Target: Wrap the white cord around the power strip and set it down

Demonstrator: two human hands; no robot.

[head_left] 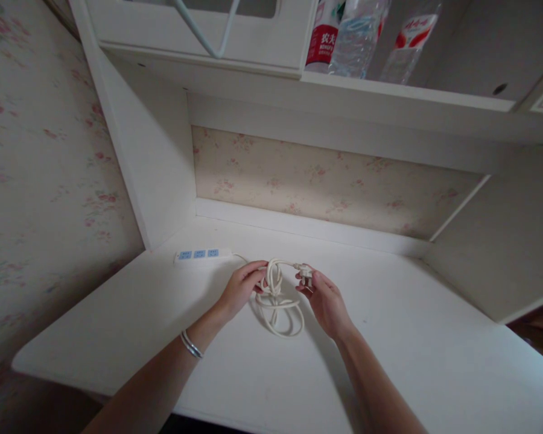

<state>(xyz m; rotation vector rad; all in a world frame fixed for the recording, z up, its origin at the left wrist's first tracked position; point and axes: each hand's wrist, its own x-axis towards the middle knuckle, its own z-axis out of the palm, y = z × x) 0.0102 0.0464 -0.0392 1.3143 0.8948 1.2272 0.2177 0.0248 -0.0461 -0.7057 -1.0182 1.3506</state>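
My left hand [243, 288] is closed on a bundle of cream power cord [274, 283], looped and tangled above the desk. Between the thumb and fingers of my right hand [326, 298] is the cord's plug [306, 274], its metal prongs showing. Loose loops of the cord hang below the bundle, near the desktop. To the left lies a white power strip [202, 255] with blue socket faces, and the cord runs from its right end toward my left hand.
The white desk [117, 325] has side panels and a back ledge. Overhead, a shelf [407, 90] holds several plastic bottles [355, 39], beside a white cabinet front [253, 45]. Floral wallpaper [40, 181] covers the wall at left.
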